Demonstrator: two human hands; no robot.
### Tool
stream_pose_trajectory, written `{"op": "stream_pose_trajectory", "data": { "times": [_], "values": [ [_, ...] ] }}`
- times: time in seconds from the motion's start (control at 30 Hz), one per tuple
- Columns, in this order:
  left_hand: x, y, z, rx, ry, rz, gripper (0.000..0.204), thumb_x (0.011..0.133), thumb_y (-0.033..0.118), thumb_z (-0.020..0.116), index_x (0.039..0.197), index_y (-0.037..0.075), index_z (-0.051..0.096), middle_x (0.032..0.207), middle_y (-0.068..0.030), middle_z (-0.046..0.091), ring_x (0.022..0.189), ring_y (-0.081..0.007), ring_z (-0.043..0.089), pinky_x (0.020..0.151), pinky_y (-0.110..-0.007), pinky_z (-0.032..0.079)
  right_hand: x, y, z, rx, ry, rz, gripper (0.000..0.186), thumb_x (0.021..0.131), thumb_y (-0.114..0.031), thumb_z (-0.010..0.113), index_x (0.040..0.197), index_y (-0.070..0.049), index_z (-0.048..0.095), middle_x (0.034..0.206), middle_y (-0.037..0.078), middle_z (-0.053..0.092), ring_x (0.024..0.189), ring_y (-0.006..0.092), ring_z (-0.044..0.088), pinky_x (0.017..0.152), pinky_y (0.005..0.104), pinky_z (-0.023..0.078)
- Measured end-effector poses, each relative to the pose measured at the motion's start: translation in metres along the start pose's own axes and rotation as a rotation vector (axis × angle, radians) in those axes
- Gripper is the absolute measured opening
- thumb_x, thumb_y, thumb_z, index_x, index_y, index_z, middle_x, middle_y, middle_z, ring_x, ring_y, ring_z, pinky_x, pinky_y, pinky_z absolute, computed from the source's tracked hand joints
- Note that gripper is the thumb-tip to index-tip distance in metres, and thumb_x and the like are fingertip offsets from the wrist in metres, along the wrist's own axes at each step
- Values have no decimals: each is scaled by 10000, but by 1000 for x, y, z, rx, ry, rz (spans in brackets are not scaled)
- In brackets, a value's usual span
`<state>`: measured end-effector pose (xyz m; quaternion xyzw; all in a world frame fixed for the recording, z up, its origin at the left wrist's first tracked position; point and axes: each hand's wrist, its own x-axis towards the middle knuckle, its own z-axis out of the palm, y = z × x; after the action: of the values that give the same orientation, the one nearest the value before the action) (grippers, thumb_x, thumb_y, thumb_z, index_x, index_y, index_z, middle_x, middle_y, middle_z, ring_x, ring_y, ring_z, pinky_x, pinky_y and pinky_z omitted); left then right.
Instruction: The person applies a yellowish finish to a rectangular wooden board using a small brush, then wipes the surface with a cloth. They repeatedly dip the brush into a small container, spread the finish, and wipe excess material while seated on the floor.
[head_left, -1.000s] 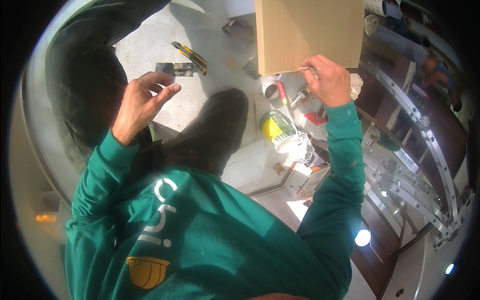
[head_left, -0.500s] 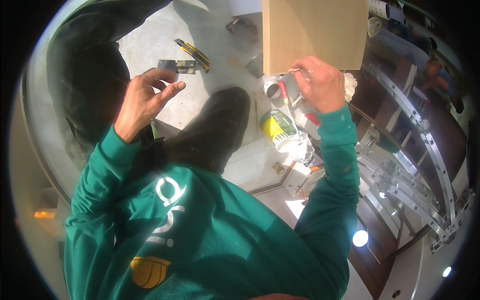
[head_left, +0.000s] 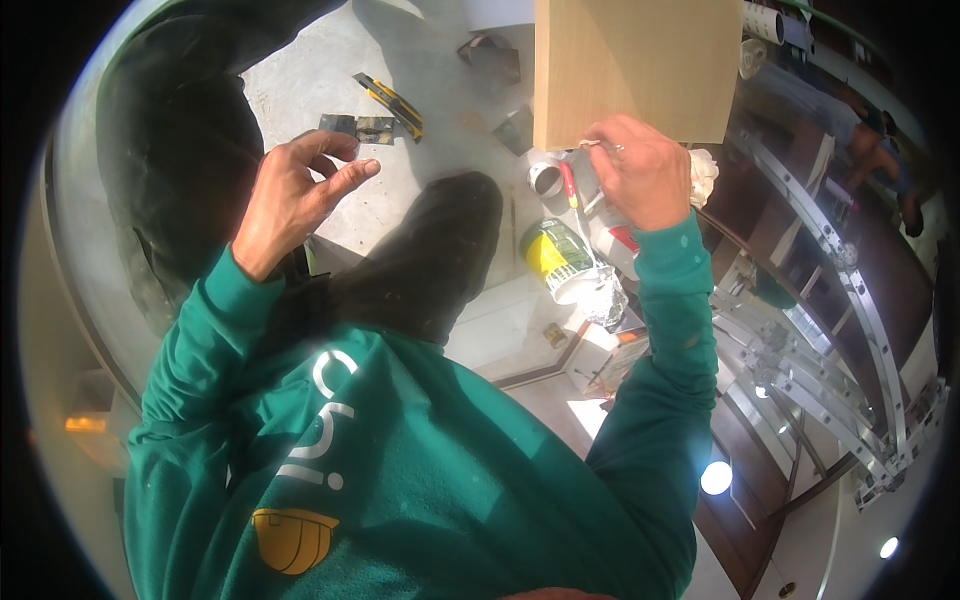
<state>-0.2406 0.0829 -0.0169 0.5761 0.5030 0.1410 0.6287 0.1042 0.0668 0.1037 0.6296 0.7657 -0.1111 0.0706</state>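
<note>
We look down on a person in a green sweatshirt. The right hand (head_left: 640,175) pinches a thin stick-like tool (head_left: 592,145) between thumb and fingertips, its tip at the lower edge of a pale wooden board (head_left: 635,65) that stands just above the hand. The left hand (head_left: 295,195) is raised well apart to the left, fingers loosely curled and holding nothing. Directly below the right hand we see a yellow-and-green can (head_left: 555,255), a white tube (head_left: 545,180) and a red-handled tool (head_left: 568,185). Beyond the left hand, a yellow utility knife (head_left: 388,100) lies on the grey floor (head_left: 300,80).
</note>
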Motion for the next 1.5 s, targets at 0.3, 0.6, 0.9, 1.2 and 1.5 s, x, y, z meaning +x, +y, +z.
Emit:
{"op": "stream_pose_trajectory", "data": {
  "times": [0.3, 0.6, 0.9, 1.2, 1.5],
  "values": [
    [0, 1, 0, 13, -4, 12, 505, 854, 380, 835, 1073, -63, 730, 946, -145, 738, 765, -211, 697, 631, -346, 552, 1, -18, 7, 38, 25, -162, 78, 784, -83, 721, 857, -111, 710, 824, 41, 680, 745, 262, 670, 637, 367, 532],
    [-1, -1, 3, 8, 1, 35, 440, 866, 360, 834, 1073, -15, 735, 927, -60, 725, 711, -106, 598, 594, -287, 459, -1, -21, 8, 29, 19, -146, 80, 785, -76, 722, 860, -103, 710, 850, 42, 693, 766, 262, 684, 645, 369, 538],
    [-1, 0, 3, 6, 16, 26, 427, 864, 347, 838, 1070, -14, 738, 930, -61, 726, 713, -101, 595, 594, -283, 461, 2, -19, 5, 38, 54, -119, 65, 795, -86, 712, 858, -104, 707, 833, 47, 691, 742, 264, 680, 630, 374, 533],
    [-1, 4, 2, 12, 13, 0, 433, 857, 353, 842, 1064, -14, 741, 933, -61, 727, 711, -102, 593, 595, -285, 463, 2, -25, 9, 56, 61, -86, 66, 790, -95, 714, 851, -118, 709, 833, 41, 694, 741, 264, 679, 627, 374, 531],
    [-3, -4, 2, -59, 39, 12, 360, 868, 292, 836, 1040, -10, 738, 900, -43, 719, 724, -95, 573, 640, -280, 481, -32, -18, -32, 367, 232, 290, 67, 856, -53, 737, 917, -37, 715, 878, 71, 730, 767, 183, 697, 665, 316, 547]
  ]
}}
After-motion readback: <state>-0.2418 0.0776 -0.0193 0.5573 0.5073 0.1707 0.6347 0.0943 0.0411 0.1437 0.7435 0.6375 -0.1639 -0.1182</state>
